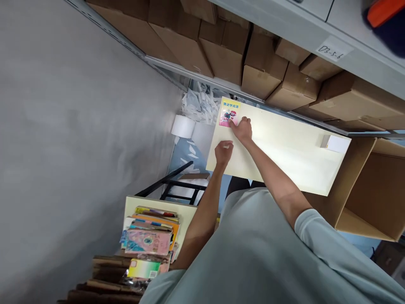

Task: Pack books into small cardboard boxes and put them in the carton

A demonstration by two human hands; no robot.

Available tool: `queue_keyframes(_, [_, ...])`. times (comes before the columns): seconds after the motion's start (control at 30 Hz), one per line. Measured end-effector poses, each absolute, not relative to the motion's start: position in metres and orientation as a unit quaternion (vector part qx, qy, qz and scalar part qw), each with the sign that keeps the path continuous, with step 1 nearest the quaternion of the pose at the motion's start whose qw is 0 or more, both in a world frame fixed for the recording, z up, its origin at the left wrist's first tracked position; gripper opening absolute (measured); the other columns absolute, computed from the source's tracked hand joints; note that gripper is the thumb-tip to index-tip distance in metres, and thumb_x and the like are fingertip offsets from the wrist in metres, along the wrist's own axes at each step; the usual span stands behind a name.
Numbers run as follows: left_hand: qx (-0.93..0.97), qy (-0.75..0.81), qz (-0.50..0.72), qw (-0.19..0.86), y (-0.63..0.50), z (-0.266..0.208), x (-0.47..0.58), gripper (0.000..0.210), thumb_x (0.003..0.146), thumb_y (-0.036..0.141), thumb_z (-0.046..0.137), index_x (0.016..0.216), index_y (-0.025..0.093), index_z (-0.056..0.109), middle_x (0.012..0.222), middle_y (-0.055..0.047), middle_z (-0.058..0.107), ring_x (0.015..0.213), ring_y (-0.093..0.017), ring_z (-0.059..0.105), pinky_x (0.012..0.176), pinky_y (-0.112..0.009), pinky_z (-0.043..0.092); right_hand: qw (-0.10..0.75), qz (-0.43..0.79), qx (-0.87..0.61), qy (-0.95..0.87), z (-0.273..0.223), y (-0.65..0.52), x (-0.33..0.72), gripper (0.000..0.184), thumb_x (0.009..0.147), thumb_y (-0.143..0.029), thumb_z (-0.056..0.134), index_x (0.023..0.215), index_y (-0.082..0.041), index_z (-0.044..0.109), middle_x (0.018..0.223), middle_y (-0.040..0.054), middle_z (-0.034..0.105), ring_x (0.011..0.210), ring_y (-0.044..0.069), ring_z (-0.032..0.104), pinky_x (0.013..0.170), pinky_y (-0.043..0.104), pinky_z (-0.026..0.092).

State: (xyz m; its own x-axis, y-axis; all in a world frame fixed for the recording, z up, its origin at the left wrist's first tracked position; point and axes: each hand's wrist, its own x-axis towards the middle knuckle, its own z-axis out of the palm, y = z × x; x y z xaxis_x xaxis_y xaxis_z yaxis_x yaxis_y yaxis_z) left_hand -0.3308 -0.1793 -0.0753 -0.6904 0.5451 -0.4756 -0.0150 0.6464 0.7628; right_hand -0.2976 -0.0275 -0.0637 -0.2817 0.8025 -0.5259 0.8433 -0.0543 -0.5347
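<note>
A small booklet [230, 113] with a yellow and pink cover, cartoon figures and Chinese lettering lies flat at the far left corner of a pale tabletop [284, 143]. My right hand [243, 128] rests at its lower right corner; the thumb is on the cover and the other fingers are curled in. Just nearer to me, over the tabletop's left part, my left hand [224, 153] is closed, its fingers bent towards the thumb. Anything inside the left fingers is too small or hidden to make out.
A small white box [337, 143] sits at the tabletop's right end, beside a large open carton [357, 181]. Brown cartons [262, 63] fill the shelf ahead. Stacked books [148, 240] lie on a stand at my left, near a grey wall [79, 126]. Paper scraps [201, 103] and a white roll [183, 126] lie beyond.
</note>
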Motion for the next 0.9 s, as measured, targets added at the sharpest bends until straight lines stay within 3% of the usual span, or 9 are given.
queue_keyframes(0.17, [0.141,0.833,0.443,0.300,-0.146,-0.083,-0.369,0.021,0.093,0.017,0.064,0.102,0.020,0.083,0.112,-0.008,0.082,0.105,-0.021,0.077,0.094,-0.032,0.062,0.002,-0.399,0.640,0.657,-0.073,-0.026,-0.322,0.053,0.103,-0.048,0.065,0.138,-0.011,0.052,0.147,0.0267,0.050,0.143,0.042,0.050,0.116,0.059,0.049])
queue_keyframes(0.27, [0.154,0.830,0.462,0.271,-0.122,-0.093,-0.399,0.019,0.093,0.016,0.065,0.101,0.019,0.082,0.125,-0.010,0.079,0.120,-0.022,0.074,0.102,-0.032,0.060,-0.016,-0.418,0.633,0.652,-0.079,-0.031,-0.321,0.042,0.105,-0.040,0.059,0.136,-0.012,0.054,0.144,0.0253,0.052,0.139,0.040,0.054,0.118,0.057,0.049])
queue_keyframes(0.37, [0.170,0.827,0.454,0.283,-0.104,-0.099,-0.418,0.015,0.092,0.015,0.068,0.096,0.020,0.082,0.130,-0.010,0.079,0.123,-0.023,0.074,0.107,-0.035,0.058,-0.022,-0.458,0.633,0.624,-0.090,-0.034,-0.320,0.034,0.105,-0.037,0.058,0.130,-0.014,0.059,0.136,0.0225,0.059,0.129,0.037,0.062,0.115,0.056,0.052])
queue_keyframes(0.57, [0.183,0.838,0.436,0.272,-0.095,-0.091,-0.419,0.015,0.088,0.013,0.070,0.091,0.021,0.083,0.110,-0.009,0.081,0.114,-0.025,0.074,0.108,-0.035,0.055,-0.061,-0.538,0.639,0.546,-0.113,-0.028,-0.308,0.038,0.097,-0.035,0.065,0.132,-0.020,0.064,0.130,0.0163,0.069,0.119,0.032,0.070,0.108,0.053,0.058])
queue_keyframes(0.8, [0.089,0.787,0.502,0.347,-0.087,-0.060,-0.386,0.012,0.085,0.023,0.075,0.091,0.018,0.084,0.089,-0.007,0.081,0.086,-0.022,0.075,0.085,-0.035,0.060,-0.129,-0.618,0.597,0.494,-0.102,-0.016,-0.254,0.030,0.086,-0.042,0.077,0.110,-0.023,0.074,0.120,0.0106,0.078,0.118,0.028,0.073,0.108,0.047,0.059])
queue_keyframes(0.9, [0.099,0.756,0.515,0.391,-0.089,-0.041,-0.353,0.019,0.082,0.031,0.081,0.096,0.018,0.086,0.081,-0.004,0.079,0.085,-0.021,0.074,0.085,-0.035,0.061,-0.149,-0.662,0.597,0.429,-0.084,-0.014,-0.208,0.044,0.077,-0.049,0.087,0.110,-0.024,0.071,0.114,0.0099,0.080,0.113,0.030,0.075,0.101,0.048,0.061])
